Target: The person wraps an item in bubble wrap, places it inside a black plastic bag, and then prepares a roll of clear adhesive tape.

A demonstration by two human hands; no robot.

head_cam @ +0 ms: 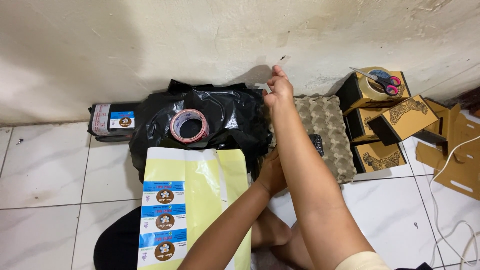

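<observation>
Egg tray [327,125], lengthwise toward wall

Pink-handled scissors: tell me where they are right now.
In the head view the pink-handled scissors lie far right, on a roll of brown packing tape atop the stacked black-and-tan cardboard boxes by the wall.

The right forearm hides most of the left hand [272,172], so its grip cannot be told. The same arm covers part of the egg tray [327,130]. The yellow label sheet [200,200] runs off the bottom edge. The flat cardboard pieces [457,155] are cut by the right edge.
</observation>
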